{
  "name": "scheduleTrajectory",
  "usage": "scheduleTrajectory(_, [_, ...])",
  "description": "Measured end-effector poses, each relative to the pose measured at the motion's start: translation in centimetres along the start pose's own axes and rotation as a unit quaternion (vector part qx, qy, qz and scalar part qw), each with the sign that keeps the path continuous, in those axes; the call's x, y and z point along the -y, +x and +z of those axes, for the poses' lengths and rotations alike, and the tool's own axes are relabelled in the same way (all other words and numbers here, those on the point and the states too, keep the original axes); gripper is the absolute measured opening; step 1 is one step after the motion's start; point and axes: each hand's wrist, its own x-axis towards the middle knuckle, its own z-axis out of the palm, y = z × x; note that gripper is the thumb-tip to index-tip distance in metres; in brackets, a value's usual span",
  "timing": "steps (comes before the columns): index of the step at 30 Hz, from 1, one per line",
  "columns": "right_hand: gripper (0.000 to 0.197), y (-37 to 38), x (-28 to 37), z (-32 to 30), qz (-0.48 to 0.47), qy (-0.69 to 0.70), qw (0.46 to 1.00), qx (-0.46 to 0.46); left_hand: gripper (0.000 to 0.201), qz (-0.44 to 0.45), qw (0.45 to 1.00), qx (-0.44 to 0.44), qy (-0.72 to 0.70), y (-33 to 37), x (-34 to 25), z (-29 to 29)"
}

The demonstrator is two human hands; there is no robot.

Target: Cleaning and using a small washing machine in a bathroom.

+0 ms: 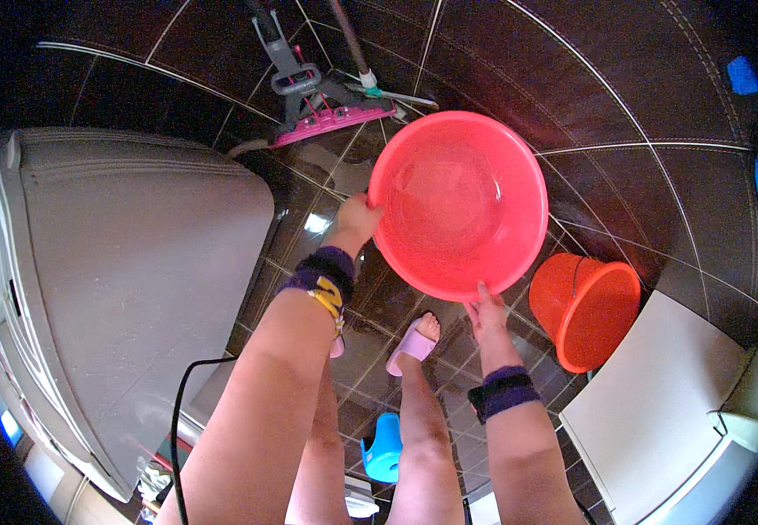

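A round pink-red plastic basin (528, 188) is held out in front of me, with what looks like a little clear water in its bottom. My left hand (357, 219) grips its left rim, thumb over the edge and fingers hidden under it. At the near rim, slightly right of the middle, my right hand (486, 311) has its thumb on the edge and its fingers against the outside wall. Below the basin shows the dark tiled floor, which has wet, shiny patches.
An orange-red bucket (602, 315) lies tipped at the right. Left stands a large white appliance (143, 254). A pink-edged floor squeegee (335, 122) leans in the far corner. Near my feet are a pink slipper (405, 346) and a blue stool (383, 451). A white panel (650, 402) is at lower right.
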Motion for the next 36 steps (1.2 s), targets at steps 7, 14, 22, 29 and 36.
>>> scheduleTrajectory(7, [0.026,-2.8,7.0,-5.8,-0.123,-0.094,0.988,0.001,0.046,-0.082,0.981,0.062,-0.162,-10.2,-1.3,0.9])
scheduleTrajectory(14, [0.021,-9.8,3.0,-6.1,-0.124,-0.162,0.977,0.057,0.037,-0.187,0.934,0.017,-0.305,-22.1,7.7,-2.0])
scheduleTrajectory(22, [0.019,-24.5,1.2,-7.9,-0.172,-0.113,0.973,0.109,0.035,-0.228,0.917,-0.061,-0.32,-37.9,5.4,-12.1])
scheduleTrajectory(29, [0.02,-38.6,7.1,-7.0,-0.196,-0.112,0.961,0.162,0.028,-0.249,0.905,-0.041,-0.342,-46.9,0.1,-21.9])
scheduleTrajectory(36, [0.02,-52.0,14.9,-3.3,-0.288,-0.092,0.925,0.23,0.027,-0.202,0.868,-0.058,-0.45,-54.2,-5.5,-31.1])
